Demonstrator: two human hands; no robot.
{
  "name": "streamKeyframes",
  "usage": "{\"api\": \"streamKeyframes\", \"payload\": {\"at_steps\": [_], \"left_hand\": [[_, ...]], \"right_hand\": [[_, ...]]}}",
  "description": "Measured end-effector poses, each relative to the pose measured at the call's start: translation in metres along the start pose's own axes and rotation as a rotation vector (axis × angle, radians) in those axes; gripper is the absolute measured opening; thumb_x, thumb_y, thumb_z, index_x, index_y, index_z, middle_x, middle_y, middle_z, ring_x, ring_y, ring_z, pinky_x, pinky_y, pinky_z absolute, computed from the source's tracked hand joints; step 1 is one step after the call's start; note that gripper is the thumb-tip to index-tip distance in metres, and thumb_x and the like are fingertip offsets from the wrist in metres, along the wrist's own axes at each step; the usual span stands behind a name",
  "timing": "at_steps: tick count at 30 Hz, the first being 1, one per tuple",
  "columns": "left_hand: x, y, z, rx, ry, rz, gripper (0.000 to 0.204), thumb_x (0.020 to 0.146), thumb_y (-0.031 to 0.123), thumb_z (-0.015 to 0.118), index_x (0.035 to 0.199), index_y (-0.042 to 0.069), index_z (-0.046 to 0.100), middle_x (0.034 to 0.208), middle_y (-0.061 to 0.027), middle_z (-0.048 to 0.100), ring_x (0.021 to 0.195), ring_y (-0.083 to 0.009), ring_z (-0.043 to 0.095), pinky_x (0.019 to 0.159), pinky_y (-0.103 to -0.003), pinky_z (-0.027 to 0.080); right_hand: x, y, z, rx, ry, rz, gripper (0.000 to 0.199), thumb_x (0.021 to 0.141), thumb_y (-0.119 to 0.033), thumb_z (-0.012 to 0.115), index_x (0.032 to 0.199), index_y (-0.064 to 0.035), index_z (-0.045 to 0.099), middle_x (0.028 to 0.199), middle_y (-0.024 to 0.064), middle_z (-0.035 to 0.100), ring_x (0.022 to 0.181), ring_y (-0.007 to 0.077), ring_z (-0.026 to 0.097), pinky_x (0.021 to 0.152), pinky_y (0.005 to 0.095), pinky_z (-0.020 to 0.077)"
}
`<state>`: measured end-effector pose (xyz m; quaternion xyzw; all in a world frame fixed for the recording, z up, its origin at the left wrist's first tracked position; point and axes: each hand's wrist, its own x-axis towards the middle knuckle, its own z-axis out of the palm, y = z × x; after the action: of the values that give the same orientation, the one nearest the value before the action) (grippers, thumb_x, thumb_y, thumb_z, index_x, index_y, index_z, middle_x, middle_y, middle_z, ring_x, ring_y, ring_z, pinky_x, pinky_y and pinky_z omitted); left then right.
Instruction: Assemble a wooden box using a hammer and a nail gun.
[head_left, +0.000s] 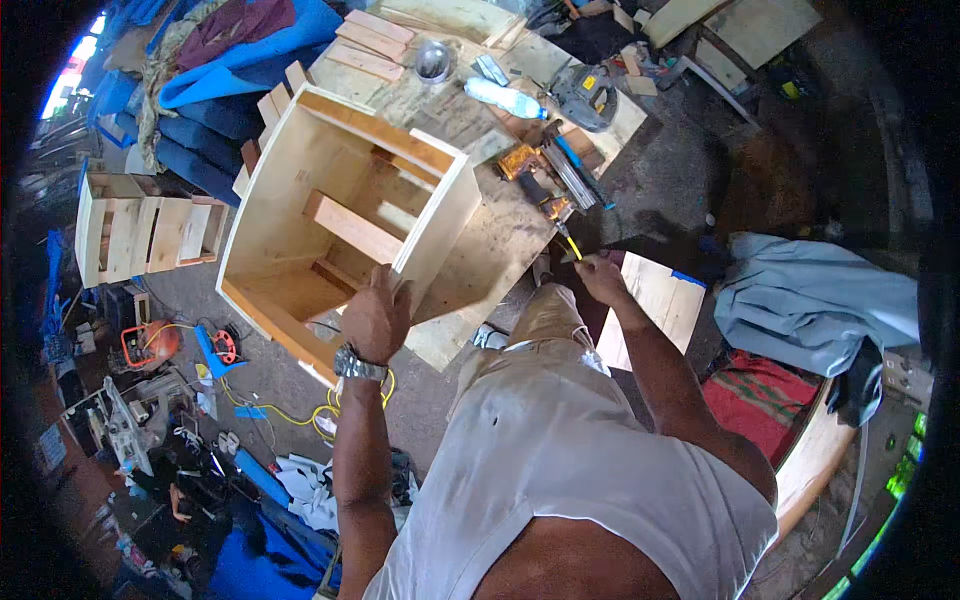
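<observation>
An open-fronted wooden box (pixel 455 215) with a crosspiece inside rests tilted at the workbench's near left. My left hand (pixel 377 315), with a metal watch on the wrist, is closed over the box's near edge. My right hand (pixel 602 280) is closed at the bench's near right edge. Its fingertips meet a short length of yellow air hose (pixel 573 247), which runs to an orange and black nail gun (pixel 525 165). The nail gun lies on the bench beside a longer, blue-edged nailer (pixel 572 170). My right palm is hidden.
On the workbench (pixel 470 285) are a plastic bottle (pixel 505 98), a dark power tool (pixel 583 97), a clear cup (pixel 433 62) and wood strips (pixel 370 45). Another wooden box (pixel 125 230) stands left. Yellow hose (pixel 290 415) trails across the floor. Grey cloth (pixel 815 305) lies right.
</observation>
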<state>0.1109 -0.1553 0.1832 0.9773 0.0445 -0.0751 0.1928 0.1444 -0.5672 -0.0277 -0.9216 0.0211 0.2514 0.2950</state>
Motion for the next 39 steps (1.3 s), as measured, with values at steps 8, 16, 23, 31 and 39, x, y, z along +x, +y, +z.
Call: {"api": "streamKeyframes", "payload": {"at_steps": [8, 16, 23, 31, 39], "left_hand": [[0.059, 0.043, 0.012, 0.003, 0.009, -0.297, 0.053, 0.082, 0.030, 0.081, 0.121, 0.002, 0.060, 0.109, -0.0232, 0.070, 0.096, -0.0373, 0.071, 0.080, -0.043, 0.056], [0.068, 0.045, 0.014, -0.421, 0.092, -0.382, 0.066, 0.088, 0.058, 0.064, 0.120, 0.001, 0.062, 0.102, -0.0183, 0.072, 0.092, -0.0316, 0.072, 0.082, -0.042, 0.056], [0.068, 0.038, 0.020, -0.487, 0.271, -0.412, 0.073, 0.094, 0.065, 0.046, 0.114, -0.003, 0.064, 0.094, -0.0203, 0.069, 0.088, -0.0326, 0.069, 0.078, -0.042, 0.054], [0.083, 0.054, 0.004, -0.411, 0.213, -0.514, 0.059, 0.092, 0.047, 0.065, 0.121, -0.005, 0.061, 0.100, -0.0208, 0.071, 0.092, -0.0301, 0.071, 0.083, -0.038, 0.055], [0.075, 0.049, 0.005, -0.387, 0.168, -0.601, 0.055, 0.092, 0.053, 0.059, 0.116, 0.004, 0.066, 0.099, -0.0157, 0.073, 0.089, -0.0309, 0.073, 0.078, -0.041, 0.056]], "right_hand": [[0.160, 0.020, -0.010, -0.010, -0.154, -0.124, 0.035, 0.093, -0.034, 0.062, 0.101, 0.0003, 0.067, 0.096, 0.0253, 0.069, 0.092, 0.0416, 0.068, 0.080, 0.0472, 0.0536], [0.249, -0.012, -0.048, -0.009, -0.366, -0.125, 0.035, 0.092, -0.032, 0.064, 0.109, -0.0011, 0.067, 0.098, 0.0225, 0.071, 0.093, 0.0363, 0.070, 0.082, 0.0447, 0.0538], [0.294, -0.062, -0.035, -0.112, -0.343, -0.165, 0.036, 0.091, -0.031, 0.063, 0.109, -0.0004, 0.067, 0.097, 0.0265, 0.069, 0.094, 0.0390, 0.068, 0.082, 0.0469, 0.0536], [0.298, -0.032, -0.005, -0.179, -0.441, -0.319, 0.018, 0.089, -0.018, 0.057, 0.098, -0.0051, 0.067, 0.093, 0.0231, 0.067, 0.093, 0.0395, 0.065, 0.080, 0.0470, 0.0513], [0.300, -0.066, -0.006, -0.256, -0.328, -0.838, 0.022, 0.092, -0.018, 0.052, 0.089, 0.0004, 0.064, 0.095, 0.0260, 0.065, 0.089, 0.0371, 0.065, 0.078, 0.0482, 0.0511]]}}
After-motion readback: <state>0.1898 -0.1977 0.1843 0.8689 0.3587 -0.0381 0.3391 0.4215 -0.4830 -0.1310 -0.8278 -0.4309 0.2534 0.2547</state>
